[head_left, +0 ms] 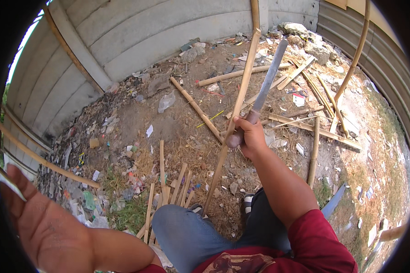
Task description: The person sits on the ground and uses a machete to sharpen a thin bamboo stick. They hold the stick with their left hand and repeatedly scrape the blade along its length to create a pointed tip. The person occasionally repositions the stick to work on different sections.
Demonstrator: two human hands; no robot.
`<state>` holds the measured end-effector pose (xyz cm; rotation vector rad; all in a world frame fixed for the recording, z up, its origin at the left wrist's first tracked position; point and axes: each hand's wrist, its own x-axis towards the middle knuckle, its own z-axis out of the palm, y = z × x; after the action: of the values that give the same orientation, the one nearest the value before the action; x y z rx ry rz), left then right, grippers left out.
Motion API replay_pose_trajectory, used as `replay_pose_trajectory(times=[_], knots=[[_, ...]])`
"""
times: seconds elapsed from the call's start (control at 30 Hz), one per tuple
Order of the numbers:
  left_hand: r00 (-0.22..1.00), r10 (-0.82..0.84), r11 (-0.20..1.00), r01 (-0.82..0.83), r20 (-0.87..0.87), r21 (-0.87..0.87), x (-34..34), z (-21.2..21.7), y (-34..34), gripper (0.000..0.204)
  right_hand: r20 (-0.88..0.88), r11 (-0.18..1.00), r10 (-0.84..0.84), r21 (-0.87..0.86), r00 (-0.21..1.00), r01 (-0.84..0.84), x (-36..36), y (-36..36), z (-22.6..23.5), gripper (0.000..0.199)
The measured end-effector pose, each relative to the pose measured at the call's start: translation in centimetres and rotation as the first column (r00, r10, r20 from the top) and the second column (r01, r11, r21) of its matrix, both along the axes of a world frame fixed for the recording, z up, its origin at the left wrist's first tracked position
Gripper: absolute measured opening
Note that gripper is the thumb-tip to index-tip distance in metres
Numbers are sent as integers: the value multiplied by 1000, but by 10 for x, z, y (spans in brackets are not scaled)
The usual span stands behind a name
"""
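The right hand [252,136] grips the rounded brown handle of a machete [263,91] with a long, flat metal blade, its thumb against a fibrous split-bamboo strip [246,75] slanting down toward the feet. The left hand [50,232] is raised at the left rim, palm open. Flat bamboo slats [328,133] lie near red-and-white printed paper [299,100], its marking too small to read.
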<state>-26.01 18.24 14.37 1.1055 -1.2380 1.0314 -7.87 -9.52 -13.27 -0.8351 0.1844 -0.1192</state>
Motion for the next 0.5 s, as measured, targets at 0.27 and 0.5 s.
replay_pose_trajectory(times=[0.27,0.5], knots=[[388,845,239,343,-369,909,151,-266,-26,85,65,980,-149,144,987,138,3,-29,21,32],[65,716,546,567,-695,617,176,-296,0,38,33,939,-343,20,939,342,28,-33,14,39]])
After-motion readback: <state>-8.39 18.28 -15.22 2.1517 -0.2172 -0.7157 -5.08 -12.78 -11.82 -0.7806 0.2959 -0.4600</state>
